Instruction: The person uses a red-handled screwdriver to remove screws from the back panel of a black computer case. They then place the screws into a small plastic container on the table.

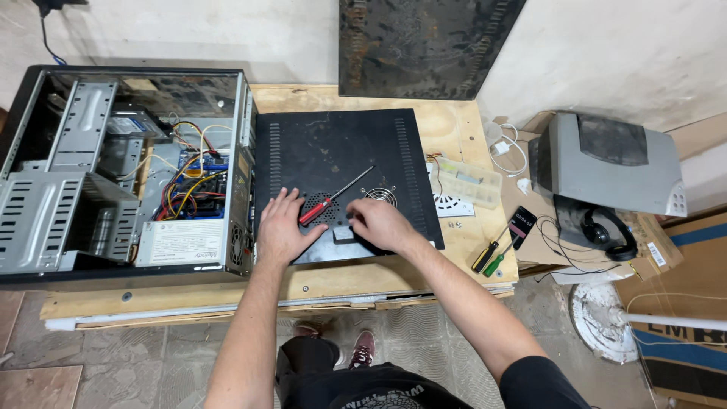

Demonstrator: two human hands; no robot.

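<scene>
A black metal side panel (333,148) of a computer case lies flat on the wooden workbench (454,129). My left hand (282,227) rests flat on its near left part, fingers spread, right beside a red-handled screwdriver (330,198) that lies on the panel. My right hand (377,223) is curled over a small dark part (342,234) at the panel's near edge, next to a round fan grille (381,196). Whether the fingers grip that part is hidden.
An open computer case (121,167) with coloured wiring lies on the left of the bench. A clear plastic organiser box (469,182), two screwdrivers (491,257), and a phone (521,224) sit at right. A grey printer (613,163) and headphones (606,231) stand farther right.
</scene>
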